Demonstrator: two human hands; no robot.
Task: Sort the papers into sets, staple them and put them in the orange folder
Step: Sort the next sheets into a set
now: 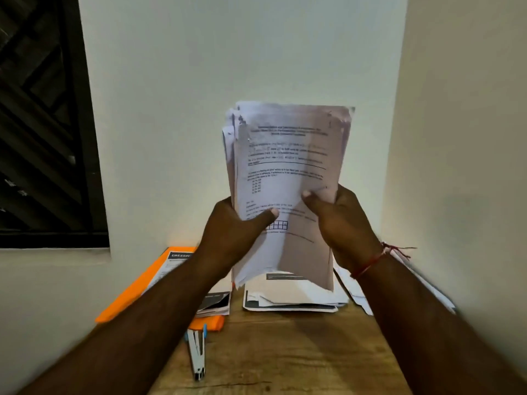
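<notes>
Papers (288,172) upright at frame centre, held above the desk (285,354). Left hand (236,226) grips the stack's left edge, thumb on the front sheet; right hand (339,220) pinches the right edge likewise. Folder (137,283) lower left, printed sheets on it. Stapler (196,354) just below it. Loose pile (291,302) lies below the stack.

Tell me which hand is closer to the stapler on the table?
Left. The left hand grips the paper stack up above the stapler, slightly to its right; the right hand holds the stack's other edge, farther right.
</notes>
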